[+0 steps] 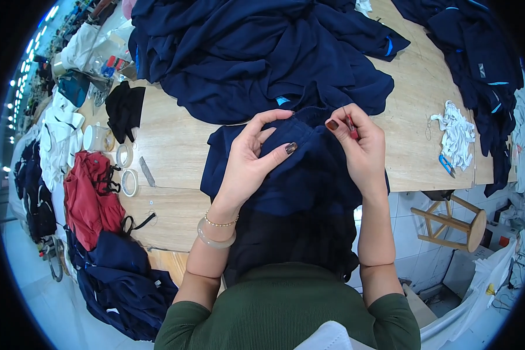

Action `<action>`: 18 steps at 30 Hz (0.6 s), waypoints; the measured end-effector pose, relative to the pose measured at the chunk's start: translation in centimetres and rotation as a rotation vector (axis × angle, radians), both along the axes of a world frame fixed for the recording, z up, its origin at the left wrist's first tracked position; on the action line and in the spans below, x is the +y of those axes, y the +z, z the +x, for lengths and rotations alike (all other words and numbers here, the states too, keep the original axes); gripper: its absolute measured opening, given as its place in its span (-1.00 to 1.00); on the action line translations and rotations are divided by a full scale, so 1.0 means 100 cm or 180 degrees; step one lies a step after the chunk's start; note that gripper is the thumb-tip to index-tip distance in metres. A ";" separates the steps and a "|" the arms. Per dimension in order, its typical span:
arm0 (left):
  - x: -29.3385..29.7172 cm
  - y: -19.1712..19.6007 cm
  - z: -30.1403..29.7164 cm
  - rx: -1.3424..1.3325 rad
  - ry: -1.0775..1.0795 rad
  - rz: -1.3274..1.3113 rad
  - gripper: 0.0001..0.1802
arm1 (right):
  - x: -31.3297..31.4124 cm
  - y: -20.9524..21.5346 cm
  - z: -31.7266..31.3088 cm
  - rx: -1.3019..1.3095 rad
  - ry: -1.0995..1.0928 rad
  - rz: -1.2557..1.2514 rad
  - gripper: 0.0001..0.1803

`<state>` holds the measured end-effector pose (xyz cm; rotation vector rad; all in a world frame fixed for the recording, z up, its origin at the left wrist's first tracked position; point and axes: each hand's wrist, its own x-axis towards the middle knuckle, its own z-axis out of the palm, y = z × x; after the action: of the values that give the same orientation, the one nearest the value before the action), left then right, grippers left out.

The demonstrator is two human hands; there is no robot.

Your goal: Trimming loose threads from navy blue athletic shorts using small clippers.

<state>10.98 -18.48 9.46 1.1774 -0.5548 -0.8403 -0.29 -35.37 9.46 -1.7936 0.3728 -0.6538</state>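
A navy garment (309, 181) lies over the table edge and onto my lap, its gathered, ribbed-looking band turned up between my hands. My left hand (252, 154) is closed on the left part of this band, thumb on the near side and index finger along the far edge. At the band's right end, my right hand (360, 143) has its fingers bent in a pinch. A small red tool (351, 126) is tucked in those fingers; most of it is hidden, so its exact kind does not show. Whether the right thumb also grips the cloth is unclear.
A big heap of navy garments (227, 58) covers the table beyond. Blue-handled snips (446, 165) lie by white scraps (456, 137) at right. Tape rolls (129, 182), a black cloth (124, 111) and a red garment (93, 198) are at left. A wooden stool (449, 221) lies tilted at right.
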 end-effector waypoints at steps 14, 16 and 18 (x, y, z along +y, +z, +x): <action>0.005 -0.008 -0.001 -0.0431 0.0245 -0.0066 -0.48 | 0.021 0.016 -0.039 0.0534 -0.0221 -0.0585 -0.64; 0.003 -0.007 -0.004 -0.0658 0.0322 -0.0014 -0.50 | 0.022 0.009 -0.041 0.0357 -0.0204 -0.0817 -0.65; 0.002 -0.004 -0.006 -0.0763 0.0327 0.0064 -0.52 | 0.022 0.009 -0.039 0.0334 -0.0214 -0.0998 -0.65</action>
<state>10.34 -18.31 9.02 1.3231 -0.6765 -0.6222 -4.18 -33.20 10.38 -2.1274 0.4206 -0.6963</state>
